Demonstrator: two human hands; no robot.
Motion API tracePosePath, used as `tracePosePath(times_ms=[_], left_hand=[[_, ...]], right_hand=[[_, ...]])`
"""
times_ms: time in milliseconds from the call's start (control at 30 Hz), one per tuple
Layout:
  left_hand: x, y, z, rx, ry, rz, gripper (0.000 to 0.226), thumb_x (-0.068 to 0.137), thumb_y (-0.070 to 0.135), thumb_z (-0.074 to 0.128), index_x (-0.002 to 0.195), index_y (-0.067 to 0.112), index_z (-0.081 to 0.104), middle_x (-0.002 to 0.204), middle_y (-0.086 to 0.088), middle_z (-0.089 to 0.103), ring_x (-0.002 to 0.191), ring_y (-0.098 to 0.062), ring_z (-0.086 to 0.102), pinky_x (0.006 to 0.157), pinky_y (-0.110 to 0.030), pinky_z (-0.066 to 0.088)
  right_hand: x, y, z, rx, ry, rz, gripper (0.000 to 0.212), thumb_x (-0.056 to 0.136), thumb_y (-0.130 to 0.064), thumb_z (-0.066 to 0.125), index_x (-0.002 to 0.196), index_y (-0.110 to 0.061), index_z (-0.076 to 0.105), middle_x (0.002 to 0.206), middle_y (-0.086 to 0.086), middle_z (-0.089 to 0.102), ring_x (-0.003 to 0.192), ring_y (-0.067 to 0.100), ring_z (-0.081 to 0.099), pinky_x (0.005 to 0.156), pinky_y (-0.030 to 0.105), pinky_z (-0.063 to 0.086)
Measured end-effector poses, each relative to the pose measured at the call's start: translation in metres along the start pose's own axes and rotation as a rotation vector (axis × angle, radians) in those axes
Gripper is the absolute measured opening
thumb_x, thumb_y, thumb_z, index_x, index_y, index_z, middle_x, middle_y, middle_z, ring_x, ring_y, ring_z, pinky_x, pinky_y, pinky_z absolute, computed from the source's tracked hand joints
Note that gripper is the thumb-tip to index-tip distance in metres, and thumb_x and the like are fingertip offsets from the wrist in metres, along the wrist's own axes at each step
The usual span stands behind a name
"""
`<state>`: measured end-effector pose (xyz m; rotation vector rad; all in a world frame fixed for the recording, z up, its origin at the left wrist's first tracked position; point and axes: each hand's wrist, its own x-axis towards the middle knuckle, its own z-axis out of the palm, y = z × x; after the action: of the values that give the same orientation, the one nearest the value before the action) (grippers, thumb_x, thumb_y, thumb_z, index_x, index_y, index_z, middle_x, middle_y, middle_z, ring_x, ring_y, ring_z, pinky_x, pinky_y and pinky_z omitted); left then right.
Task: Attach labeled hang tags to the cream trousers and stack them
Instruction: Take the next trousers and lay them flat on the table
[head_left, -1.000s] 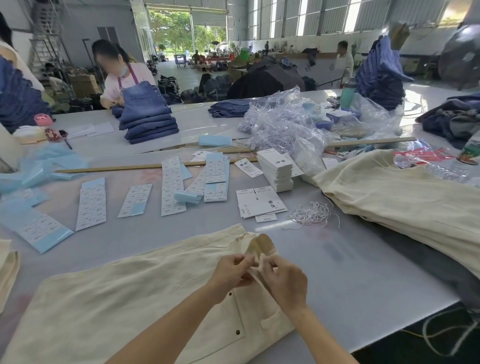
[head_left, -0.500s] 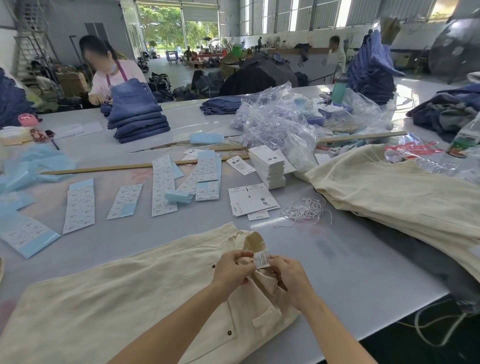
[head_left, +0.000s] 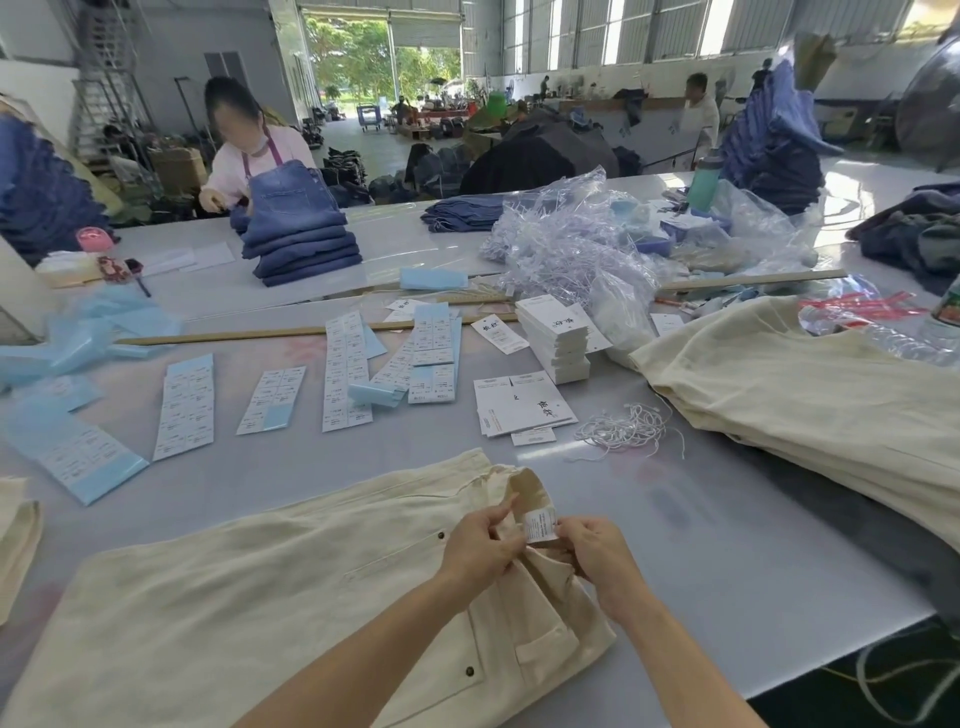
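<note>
The cream trousers lie flat on the grey worktop right in front of the person, long axis running from about 8 o'clock up to 2 o'clock, with the waistband end at the 2 o'clock end where both hands meet. The left hand pinches the folded-back waistband cloth, thumb and fingers closed narrow on the fabric. The right hand is likewise closed in a narrow grip, pinching cloth just under a small white sewn-in label, which stands up between the two thumbs. Neither hand holds a hang tag yet.

What the next move seems to turn on: the loose hang tags lie at about 12 o'clock from the hands, well apart across bare worktop, and the tangle of white strings sits just beside them, toward 1 o'clock. The right hand is the nearer of the two to both. The taller pile of tags is farther off along the same line. A stack of cream trousers rests at 2 o'clock, probably where this pair ends up.
</note>
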<state>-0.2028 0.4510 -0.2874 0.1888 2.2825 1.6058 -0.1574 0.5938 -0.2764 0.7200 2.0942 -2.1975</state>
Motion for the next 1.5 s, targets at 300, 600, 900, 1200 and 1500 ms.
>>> tracePosePath(times_ms=[300,600,900,1200,1500], left_hand=[[-0.009,0.009,-0.018,0.023,-0.151,-0.018,0.077,0.097,0.028,0.048,0.148,0.033,-0.01,0.079,-0.006,0.059,0.077,-0.018,0.06,0.082,-0.036,0.053],[-0.041,-0.053,-0.125,0.8,0.039,0.161,0.041,0.097,0.027,0.042,0.134,0.01,0.045,0.14,-0.004,0.043,0.129,-0.02,0.04,0.111,-0.027,0.028],[-0.122,-0.156,-0.268,1.025,0.317,-0.252,0.117,0.047,0.085,-0.032,0.143,0.042,0.02,0.157,0.007,0.0,0.141,0.003,-0.011,0.116,-0.046,0.005],[-0.114,-0.155,-0.27,1.041,0.488,-0.324,0.119,0.053,0.089,-0.017,0.143,0.033,0.036,0.153,0.006,0.03,0.138,-0.015,0.034,0.111,-0.038,0.025],[-0.018,-0.088,-0.284,0.692,0.468,-0.257,0.007,0.086,0.016,0.053,0.081,0.018,0.057,0.09,-0.003,0.058,0.092,-0.02,0.057,0.078,-0.026,0.042]], right_hand=[[0.01,-0.051,0.012,-0.864,-0.065,-0.078,0.068,0.083,-0.071,0.04,0.112,-0.01,0.049,0.068,0.005,0.069,0.051,0.02,0.065,0.063,0.032,0.052],[0.021,-0.052,0.032,-1.41,-0.047,-0.022,0.056,0.087,-0.014,0.045,0.138,-0.014,0.022,0.133,0.011,0.042,0.119,0.029,0.05,0.091,0.039,0.046],[0.035,-0.021,0.095,-1.61,-0.159,-0.25,0.054,0.096,-0.052,0.028,0.146,-0.033,0.023,0.157,0.007,0.011,0.145,0.028,0.005,0.105,0.061,0.019],[0.052,-0.042,0.124,-1.836,-0.233,-0.092,0.044,0.087,-0.053,0.048,0.124,-0.031,0.053,0.131,0.001,0.053,0.122,0.028,0.046,0.102,0.053,0.03],[0.08,-0.076,0.196,-1.561,-0.393,-0.31,0.021,0.091,-0.026,0.051,0.108,-0.014,0.056,0.11,0.003,0.058,0.105,0.024,0.059,0.082,0.032,0.046]])
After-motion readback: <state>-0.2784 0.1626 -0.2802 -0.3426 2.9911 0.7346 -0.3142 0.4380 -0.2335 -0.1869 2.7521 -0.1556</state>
